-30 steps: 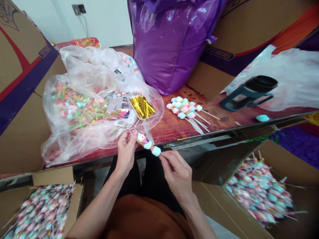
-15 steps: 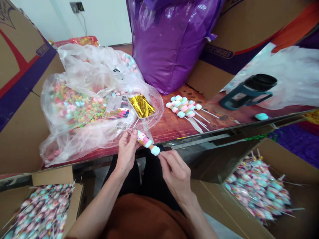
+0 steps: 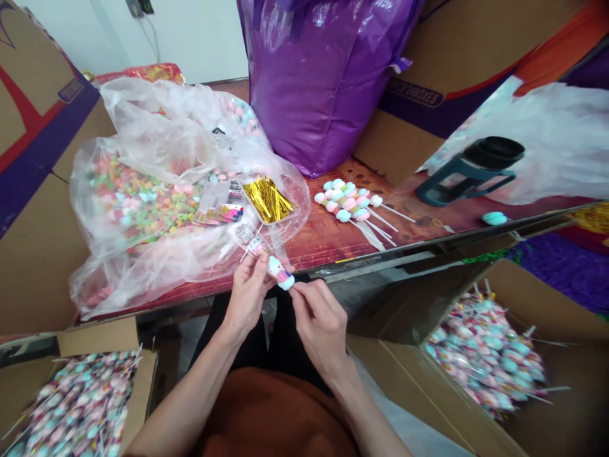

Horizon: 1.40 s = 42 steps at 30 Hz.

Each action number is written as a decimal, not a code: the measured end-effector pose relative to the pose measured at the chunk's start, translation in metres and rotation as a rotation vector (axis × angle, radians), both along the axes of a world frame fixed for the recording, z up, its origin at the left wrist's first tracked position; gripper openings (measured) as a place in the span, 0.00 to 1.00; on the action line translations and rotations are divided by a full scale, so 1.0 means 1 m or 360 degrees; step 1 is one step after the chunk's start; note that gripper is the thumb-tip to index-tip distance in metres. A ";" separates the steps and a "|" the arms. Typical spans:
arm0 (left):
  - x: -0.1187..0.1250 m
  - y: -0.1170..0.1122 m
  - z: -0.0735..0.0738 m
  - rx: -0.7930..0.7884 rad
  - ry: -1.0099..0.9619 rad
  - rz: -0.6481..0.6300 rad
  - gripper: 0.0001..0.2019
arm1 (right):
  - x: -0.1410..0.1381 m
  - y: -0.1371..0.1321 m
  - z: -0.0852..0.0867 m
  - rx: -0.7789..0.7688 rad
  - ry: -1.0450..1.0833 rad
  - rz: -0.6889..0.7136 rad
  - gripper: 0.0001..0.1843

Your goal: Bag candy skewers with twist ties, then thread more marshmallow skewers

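Observation:
My left hand (image 3: 248, 293) pinches a small clear printed bag (image 3: 255, 245) just above the table's front edge. Inside the bag's lower end sits a marshmallow skewer (image 3: 281, 274), its blue end marshmallow showing. My right hand (image 3: 320, 322) is closed at the skewer's lower end, fingertips pressed together around what seems to be its stick, mostly hidden by the fingers. Beyond the hands lie printed bags (image 3: 219, 212) in a stack and a tray of gold twist ties (image 3: 269, 199). Several bare marshmallow skewers (image 3: 349, 202) rest to the right, sticks pointing toward me.
A plastic bag of colourful gummies (image 3: 143, 197) covers the table's left. A purple sack (image 3: 323, 82) stands behind. To the right are a teal bottle (image 3: 469, 171) and a loose marshmallow (image 3: 495, 218). Open cartons of wrapped skewers (image 3: 80, 406) flank me below the table edge.
The skewer has slid further into the bag; the marshmallows that stuck out are now mostly covered. My right hand has moved left and up, closer to my left.

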State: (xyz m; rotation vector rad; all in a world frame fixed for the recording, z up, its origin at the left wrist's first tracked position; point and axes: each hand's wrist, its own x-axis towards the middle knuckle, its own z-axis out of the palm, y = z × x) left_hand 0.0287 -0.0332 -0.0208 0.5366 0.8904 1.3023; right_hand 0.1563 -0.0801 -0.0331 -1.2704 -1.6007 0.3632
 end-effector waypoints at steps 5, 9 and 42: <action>-0.010 0.006 0.002 -0.0059 -0.0045 0.0032 0.20 | 0.011 -0.005 -0.002 -0.0297 0.0094 0.0146 0.10; -0.007 0.005 0.000 -0.0039 0.0023 0.0022 0.19 | 0.011 -0.010 -0.006 -0.0477 0.0179 0.0180 0.11; -0.024 0.010 0.005 -0.0068 0.0047 -0.0027 0.19 | -0.004 0.000 0.005 -0.0548 0.0275 0.0341 0.12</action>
